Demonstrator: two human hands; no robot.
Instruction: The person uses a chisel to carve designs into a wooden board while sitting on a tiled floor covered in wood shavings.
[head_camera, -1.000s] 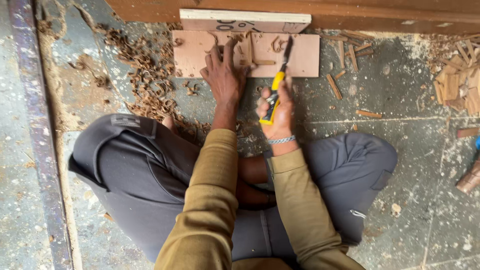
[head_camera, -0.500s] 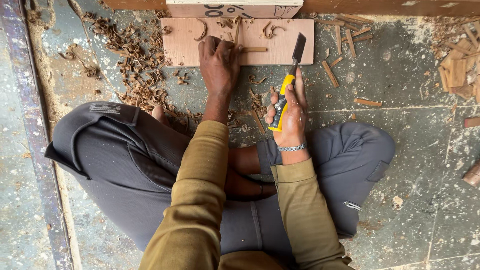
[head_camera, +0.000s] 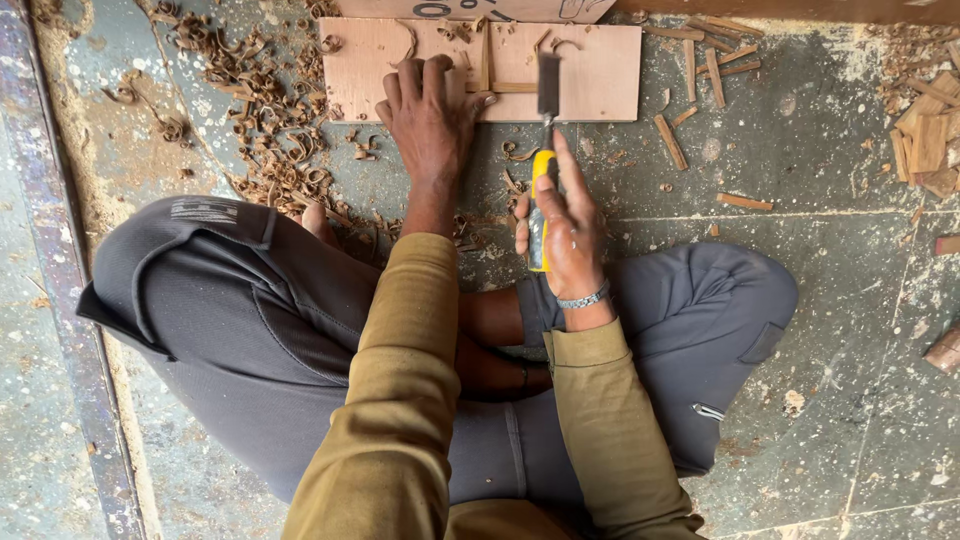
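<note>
The right hand (head_camera: 568, 232) is wrapped around the yellow handle of a chisel (head_camera: 543, 170), fingers curled closed on it and the thumb lying along its upper side, so the tool points straight away from the body. Just beyond the fingertips the dark flat blade runs on and lies over the near edge of a pale wooden board (head_camera: 590, 80) on the stone floor (head_camera: 820, 330). To the left of this grip, and a little farther out, the left hand (head_camera: 430, 115) lies flat and spread on the same board, palm down, grasping nothing; its fingertips touch a thin wooden strip (head_camera: 487, 60) that stands across the board, with a second strip meeting it at a right angle toward the blade. Farther left of both hands, curled wood shavings (head_camera: 265, 120) are heaped on the floor. To the right of the chisel grip, short offcut sticks (head_camera: 672, 142) lie scattered, and well beyond them is a pile of small wood blocks (head_camera: 925, 130). Below the hands, toward the body, are the crossed legs in grey trousers (head_camera: 250, 330).
</note>
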